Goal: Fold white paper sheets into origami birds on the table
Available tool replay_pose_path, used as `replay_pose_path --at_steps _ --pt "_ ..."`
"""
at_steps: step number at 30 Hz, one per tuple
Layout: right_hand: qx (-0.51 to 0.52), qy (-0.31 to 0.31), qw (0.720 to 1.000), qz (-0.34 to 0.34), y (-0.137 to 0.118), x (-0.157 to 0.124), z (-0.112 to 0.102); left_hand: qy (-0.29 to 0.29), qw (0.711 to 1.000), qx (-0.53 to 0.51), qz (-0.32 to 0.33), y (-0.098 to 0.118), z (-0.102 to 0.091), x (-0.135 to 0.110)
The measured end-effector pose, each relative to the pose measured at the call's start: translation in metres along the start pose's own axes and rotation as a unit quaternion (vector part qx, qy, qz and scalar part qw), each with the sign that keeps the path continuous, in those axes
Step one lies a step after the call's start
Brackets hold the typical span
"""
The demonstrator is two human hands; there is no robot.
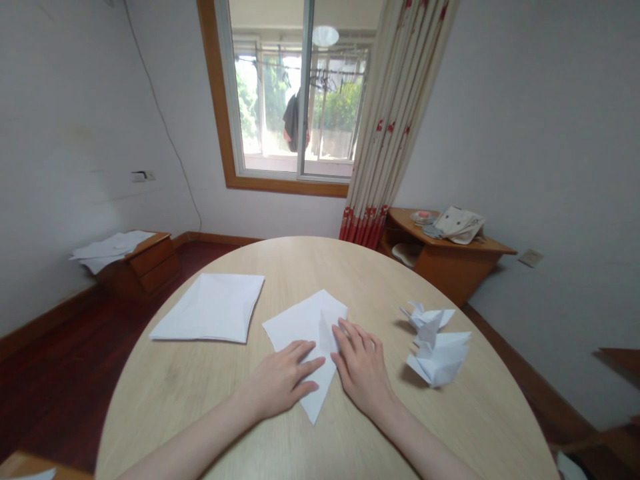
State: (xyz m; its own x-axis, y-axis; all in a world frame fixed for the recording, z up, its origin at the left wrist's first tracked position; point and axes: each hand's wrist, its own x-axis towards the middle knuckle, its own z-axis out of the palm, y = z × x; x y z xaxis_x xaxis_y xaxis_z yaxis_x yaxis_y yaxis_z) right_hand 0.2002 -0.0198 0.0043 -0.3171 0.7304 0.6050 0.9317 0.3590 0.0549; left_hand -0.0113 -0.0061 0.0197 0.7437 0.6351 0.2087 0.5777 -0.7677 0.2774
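Note:
A white sheet of paper point(295, 320) lies on the round table in front of me, its right side folded inward and one corner pointing toward me. My left hand point(287, 377) rests flat on its lower left part, fingers spread. Along the folded right edge lies my right hand point(361, 360), its fingers stretched out and fingertips touching the paper. Parts of the sheet are hidden under both hands. To the right stand two folded white paper figures, a smaller one point(430, 319) behind a larger one point(443, 360).
A stack of white paper point(210, 307) lies at the left of the round wooden table point(200, 400). Beyond it are a small cabinet point(155, 260) with papers on top, a window point(300, 100), a curtain point(390, 120), and a corner desk point(450, 267) holding a cloth bag point(460, 225).

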Motion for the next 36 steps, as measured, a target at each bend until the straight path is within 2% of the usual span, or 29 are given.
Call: replay_pose_path --at_steps 9,15,21,29,36 --pt "0.007 -0.005 1.0 0.017 0.0 0.0 -0.001 0.002 0.999 0.038 -0.003 0.0 -0.001 0.002" --pt "-0.015 -0.067 0.997 0.043 0.0 0.002 -0.003 0.015 1.0 0.025 -0.001 -0.004 -0.002 0.003" --pt "-0.042 -0.074 0.996 0.021 0.004 0.001 0.004 0.002 1.0 0.012 0.011 -0.013 -0.005 0.004" --pt "-0.048 -0.065 0.997 0.009 0.007 0.001 0.009 0.013 0.998 0.057 0.009 -0.008 -0.003 0.004" --pt "-0.003 -0.091 0.996 0.0 0.01 -0.003 0.009 0.019 0.999 0.049 0.006 -0.009 -0.002 0.003"
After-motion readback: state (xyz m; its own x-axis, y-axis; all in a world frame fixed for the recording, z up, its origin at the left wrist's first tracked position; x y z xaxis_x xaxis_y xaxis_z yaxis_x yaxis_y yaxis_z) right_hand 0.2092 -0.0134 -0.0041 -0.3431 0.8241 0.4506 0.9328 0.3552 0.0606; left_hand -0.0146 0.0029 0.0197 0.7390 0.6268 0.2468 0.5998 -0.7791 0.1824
